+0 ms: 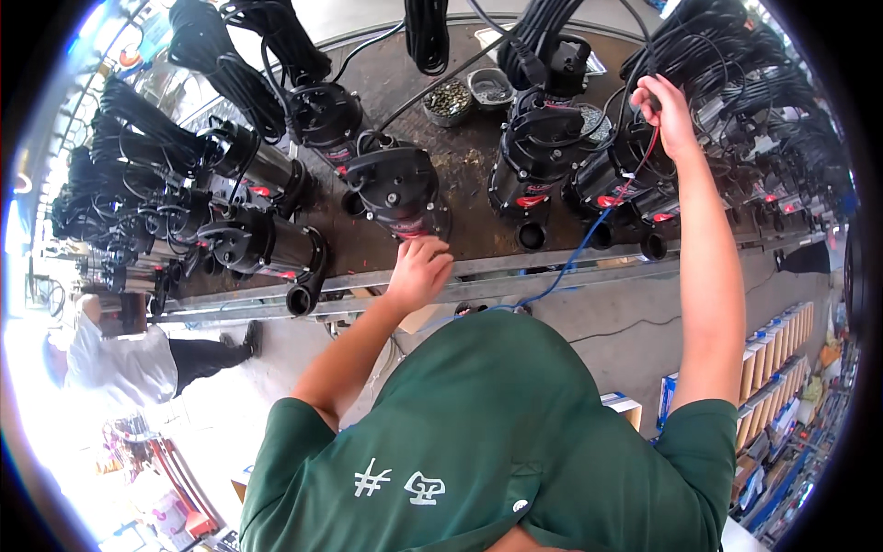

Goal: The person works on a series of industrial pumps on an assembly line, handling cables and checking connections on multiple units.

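Left hand (420, 273), centre of the frame, its bent fingers at the lower front of a black-topped, rounded metal pump (397, 184) on the brown desk (471, 207); we cannot tell whether it grips or merely rests. Right hand (667, 115), upper right, is raised, fingers curled, near a thin red line (654, 145) and coiled black cables (690, 51); we cannot make out what, if anything, it holds. We judge three hazards likely. The slender blue hose (581, 247) crosses the desk's front edge near the green shirt (487, 396), so a forearm could snag it. A straight black lead (414, 102), if tugged, could upset the round bowl of small brassy parts (449, 107). A dark cylindrical pump (262, 241), left, its open outlet at the edge, could be knocked by a wide elbow.
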### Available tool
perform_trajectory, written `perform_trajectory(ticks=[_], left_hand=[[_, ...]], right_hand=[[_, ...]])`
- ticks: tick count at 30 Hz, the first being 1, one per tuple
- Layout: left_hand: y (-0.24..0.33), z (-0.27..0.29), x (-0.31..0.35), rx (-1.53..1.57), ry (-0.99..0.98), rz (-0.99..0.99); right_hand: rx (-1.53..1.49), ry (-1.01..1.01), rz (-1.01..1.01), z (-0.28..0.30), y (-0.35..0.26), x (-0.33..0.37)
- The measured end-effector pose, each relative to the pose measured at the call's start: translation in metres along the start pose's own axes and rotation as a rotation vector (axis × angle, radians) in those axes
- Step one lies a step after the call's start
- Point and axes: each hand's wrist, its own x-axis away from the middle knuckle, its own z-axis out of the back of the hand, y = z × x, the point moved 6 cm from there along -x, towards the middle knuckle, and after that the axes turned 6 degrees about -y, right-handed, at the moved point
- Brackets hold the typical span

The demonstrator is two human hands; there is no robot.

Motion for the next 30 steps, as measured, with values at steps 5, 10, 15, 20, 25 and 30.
perform_trajectory(ticks=[5,10,15,20,25,30], left_hand=[[-0.023,-0.028,0.021,-0.023,-0.116,0.108],[-0.024,-0.033,0.016,-0.029,-0.101,0.165],[-0.021,-0.04,0.013,-0.1,-0.031,0.28],[-0.028,-0.053,0.003,-0.243,0.061,0.338],[-0.033,-0.059,0.007,-0.281,0.053,0.279],[-0.047,-0.061,0.001,-0.298,0.054,0.274]], right_hand=[[0.015,-0.012,-0.019,-0.004,0.001,0.001],[-0.016,-0.017,0.009,0.0,0.003,0.001],[-0.042,-0.045,-0.021,-0.007,0.001,0.002],[-0.078,-0.062,-0.034,-0.009,-0.007,0.006],[-0.165,-0.055,-0.038,-0.004,-0.004,0.006],[-0.178,-0.063,-0.007,0.0,-0.004,0.011]])
